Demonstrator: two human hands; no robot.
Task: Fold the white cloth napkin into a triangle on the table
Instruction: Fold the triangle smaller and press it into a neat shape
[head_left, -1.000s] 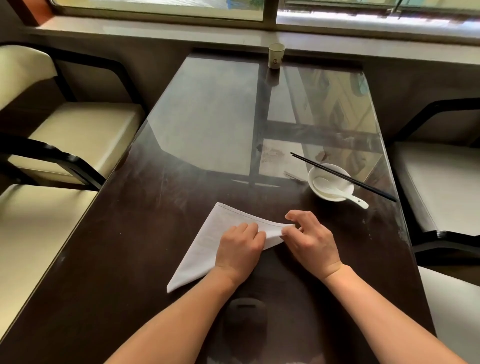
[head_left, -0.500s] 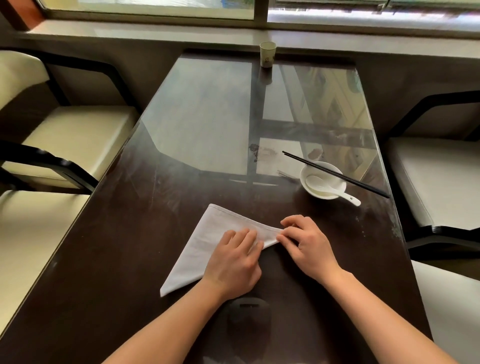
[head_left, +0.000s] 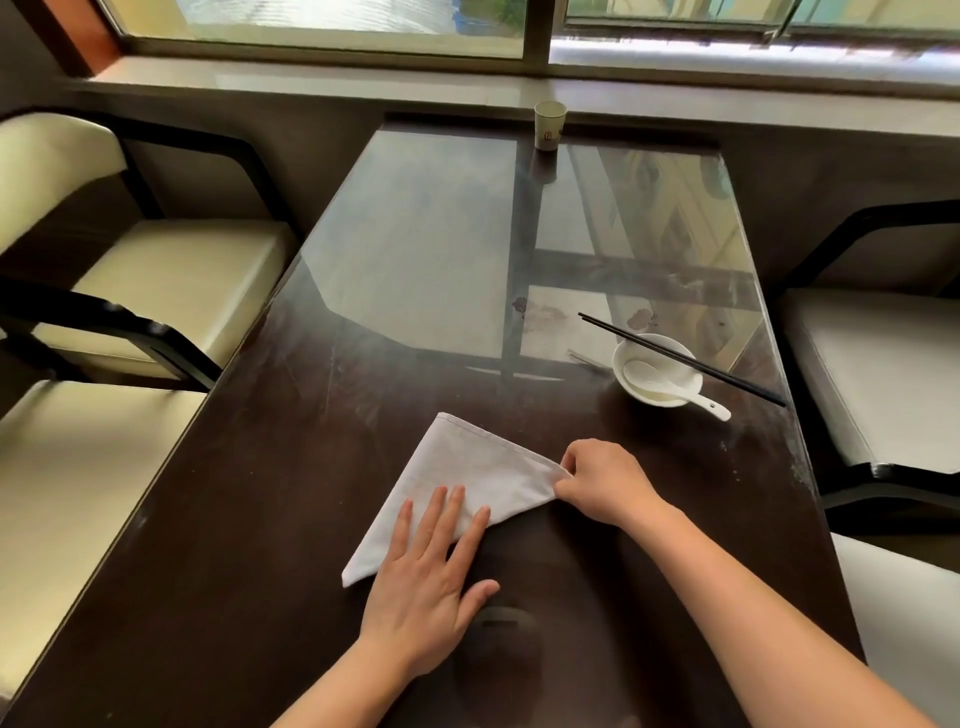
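Left hand: your left hand (head_left: 426, 582) lies flat on the napkin (head_left: 467, 478), fingers straight.
Right hand: your right hand (head_left: 605, 480) pinches the napkin's corner, just right of the flat hand.

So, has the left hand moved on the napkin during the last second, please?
Yes. The left hand slid back along the napkin toward the person, away from the corner that the right hand pinches.

Daylit window (head_left: 322, 26), padded chairs (head_left: 171, 280) both sides
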